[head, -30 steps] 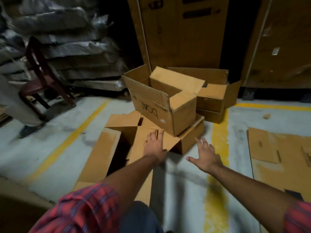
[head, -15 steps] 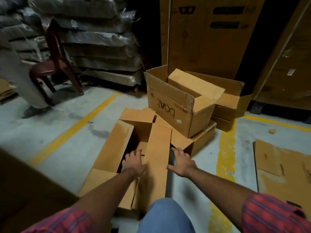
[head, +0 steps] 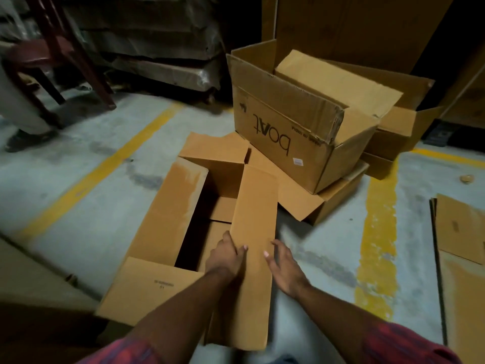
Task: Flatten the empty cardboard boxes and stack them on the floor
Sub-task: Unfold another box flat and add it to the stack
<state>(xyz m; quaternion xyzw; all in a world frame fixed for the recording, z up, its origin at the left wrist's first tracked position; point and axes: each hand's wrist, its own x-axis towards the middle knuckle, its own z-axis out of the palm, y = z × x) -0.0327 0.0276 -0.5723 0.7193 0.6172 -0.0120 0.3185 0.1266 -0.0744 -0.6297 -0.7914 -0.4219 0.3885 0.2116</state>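
Note:
A long open cardboard box point(head: 168, 211) lies on the floor in front of me with its flaps spread. My left hand point(head: 227, 254) grips the left edge of its long right flap point(head: 256, 219), thumb on top. My right hand point(head: 283, 266) touches the same flap's right edge, fingers apart. Behind it an open box printed "boat" point(head: 278, 135) sits tilted on a lower box point(head: 336, 200), with another open box point(head: 401, 127) further right. Flattened cardboard sheets point(head: 464, 253) lie stacked on the floor at the right.
A person's leg and shoe point(head: 23, 127) and a dark red chair point(head: 52, 51) are at the far left. Wrapped bundles point(head: 157, 48) and tall cardboard panels point(head: 354, 30) line the back. Yellow floor lines point(head: 378, 232) run beside the boxes. Cardboard point(head: 39, 282) edges in at lower left.
I have moved closer to the long box. Both hands have come onto its long right flap, the left now gripping its edge, the right resting against the other side.

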